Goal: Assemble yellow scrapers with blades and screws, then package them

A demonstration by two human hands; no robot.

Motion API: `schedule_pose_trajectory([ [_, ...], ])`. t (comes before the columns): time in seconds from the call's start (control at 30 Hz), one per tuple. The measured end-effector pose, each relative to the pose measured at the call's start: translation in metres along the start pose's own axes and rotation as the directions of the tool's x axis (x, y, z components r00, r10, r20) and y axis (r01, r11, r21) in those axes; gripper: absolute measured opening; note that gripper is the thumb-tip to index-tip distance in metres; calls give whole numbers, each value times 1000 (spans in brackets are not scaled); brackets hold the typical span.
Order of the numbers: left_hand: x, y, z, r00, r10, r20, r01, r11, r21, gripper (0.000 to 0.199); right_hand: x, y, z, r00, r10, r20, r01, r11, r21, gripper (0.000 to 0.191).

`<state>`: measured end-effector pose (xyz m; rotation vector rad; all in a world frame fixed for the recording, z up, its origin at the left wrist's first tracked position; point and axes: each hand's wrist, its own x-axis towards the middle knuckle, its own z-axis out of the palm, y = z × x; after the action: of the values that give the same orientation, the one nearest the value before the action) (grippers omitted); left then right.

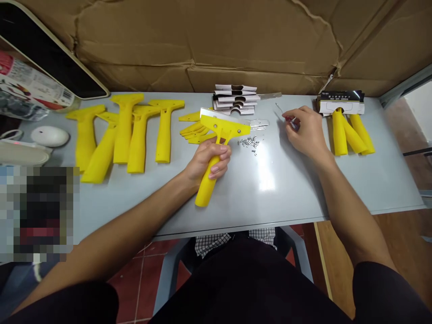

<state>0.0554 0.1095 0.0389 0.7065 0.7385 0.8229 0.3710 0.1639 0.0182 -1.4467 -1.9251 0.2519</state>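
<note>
My left hand is wrapped round the handle of a yellow scraper, lifted over the table with its head pointing away from me. A metal blade shows along the far edge of that head, and a screw sits in its right side. Away to the right, my right hand is closed on a small screwdriver with a red part on its handle; its thin shaft points to the back left. Small screws and nuts lie in a loose pile between my hands. Metal blades lie just behind them.
Several yellow scraper handles lie at the left, with smaller yellow plates nearer the middle. Folded card sleeves are stacked at the back. Packaged scrapers lie at the right. A white mouse is far left. Cardboard walls the back.
</note>
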Motion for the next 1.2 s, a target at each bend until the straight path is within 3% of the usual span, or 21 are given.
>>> schedule_pose_trajectory([
  [0.1, 0, 1, 2, 999, -3, -54, 1, 1000, -26, 40, 0, -20, -9, 999, -51, -14, 53, 983, 175, 21],
  [0.23, 1, 0, 3, 995, 11, -100, -15, 999, -35, 41, -5, -46, -19, 987, -84, 136, 26, 925, 379, 19],
  [0.37, 1, -1, 4, 993, 19, -114, -21, 1000, -9, 39, -9, -60, -23, 953, -174, 247, 39, 882, 471, 18],
  [0.6, -3, 0, 12, 993, 34, -115, -26, 997, 69, 48, -11, -65, -19, 936, -215, 277, 59, 874, 482, 19],
  [0.9, -5, 2, 14, 993, 41, -112, -26, 992, 125, 43, -11, -65, -20, 943, -221, 248, 90, 889, 450, 21],
  [1.07, -9, -1, 19, 990, 80, -117, -52, 973, 226, 52, -10, -67, -28, 928, -250, 277, 118, 901, 417, 25],
  [1.2, -11, -5, 22, 989, 115, -96, -83, 955, 286, 47, -12, -72, -39, 913, -265, 309, 155, 928, 338, 26],
])
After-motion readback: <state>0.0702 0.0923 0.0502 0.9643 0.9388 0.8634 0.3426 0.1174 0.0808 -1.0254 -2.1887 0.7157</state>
